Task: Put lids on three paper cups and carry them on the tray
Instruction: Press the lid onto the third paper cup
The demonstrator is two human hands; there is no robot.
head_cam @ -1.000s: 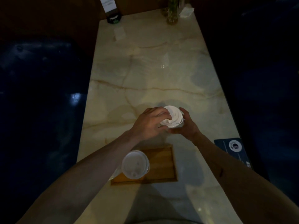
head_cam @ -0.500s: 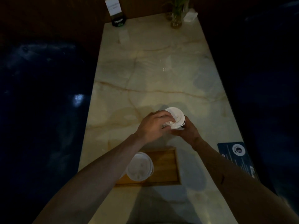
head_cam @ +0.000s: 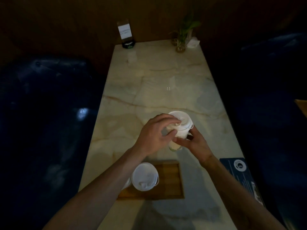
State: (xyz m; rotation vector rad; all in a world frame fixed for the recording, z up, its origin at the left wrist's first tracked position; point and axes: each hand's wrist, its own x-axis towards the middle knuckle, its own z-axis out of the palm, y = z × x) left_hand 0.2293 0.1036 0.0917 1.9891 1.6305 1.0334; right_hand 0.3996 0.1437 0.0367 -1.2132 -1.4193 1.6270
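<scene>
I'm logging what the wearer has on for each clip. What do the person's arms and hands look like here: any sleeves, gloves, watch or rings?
Both forearms are bare right to the frame's bottom edge, with no sleeve showing. The left hand and right hand wear no gloves. No watch, bracelet or ring is visible, though the dim light could hide a thin one.

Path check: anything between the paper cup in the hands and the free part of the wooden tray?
Nothing visible blocks it. The white-lidded paper cup, held by the left hand and right hand, sits just beyond the wooden tray. The tray's right half is bare; another lidded cup occupies its left side.
</scene>
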